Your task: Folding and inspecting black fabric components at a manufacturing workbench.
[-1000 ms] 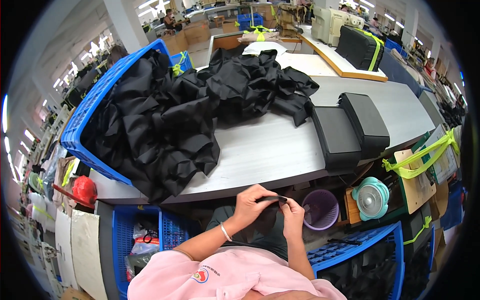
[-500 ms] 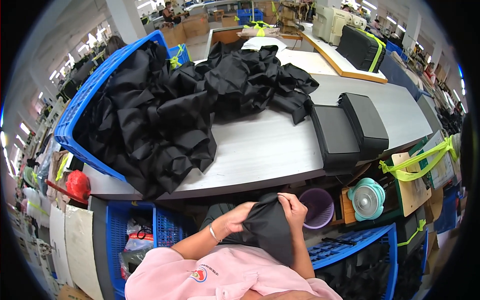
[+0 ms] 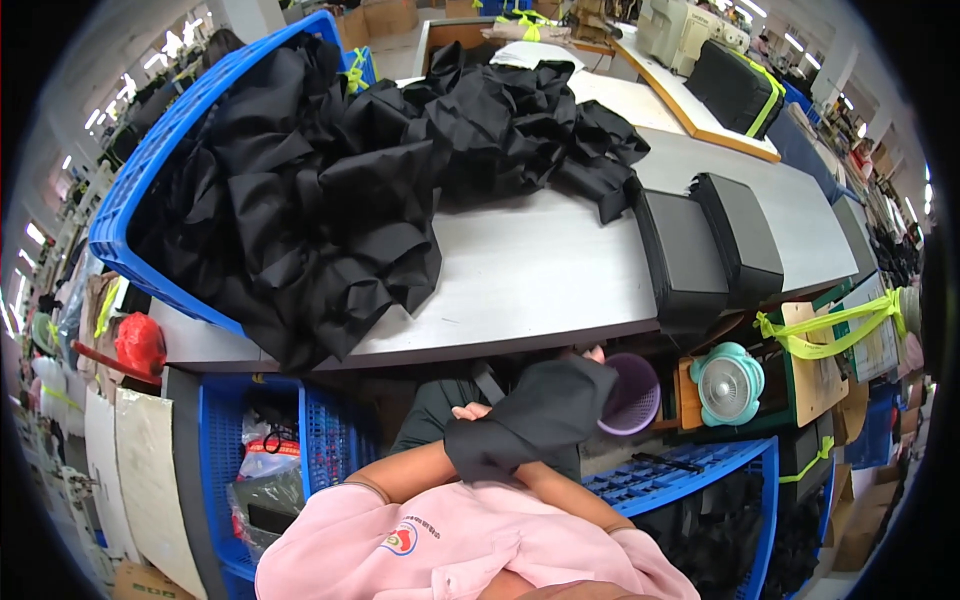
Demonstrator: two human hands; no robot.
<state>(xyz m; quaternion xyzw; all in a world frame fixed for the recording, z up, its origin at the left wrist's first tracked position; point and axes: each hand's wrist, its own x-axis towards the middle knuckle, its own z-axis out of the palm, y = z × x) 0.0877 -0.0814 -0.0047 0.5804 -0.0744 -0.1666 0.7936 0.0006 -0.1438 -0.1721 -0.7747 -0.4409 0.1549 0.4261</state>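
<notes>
A piece of black cloth (image 3: 535, 415) is stretched between my two hands in front of my lap and covers most of both. My left forearm (image 3: 420, 468) runs in under the cloth's left end, and my right forearm (image 3: 570, 495) goes beneath its near edge. Curled fingers (image 3: 472, 411) show at the cloth's left edge, and a few fingertips (image 3: 595, 354) at its far right end. The cloth hides which hand each set belongs to. Both hands seem closed on it. On the table, a large heap of black cloth (image 3: 340, 190) spills from a tipped blue crate (image 3: 120, 215).
Two black padded blocks (image 3: 685, 245) stand at the right of the white table (image 3: 530, 260). Below its edge are a purple bin (image 3: 632, 395) and a small turquoise fan (image 3: 727, 384). Blue crates flank me at left (image 3: 207, 450) and right (image 3: 765, 500). A red bundle (image 3: 140, 345) sits left.
The cloth has spread sideways over my hands, its far end moving right toward the purple bin. Both hands were in plain sight before and are mostly covered now. The whole view has shifted slightly.
</notes>
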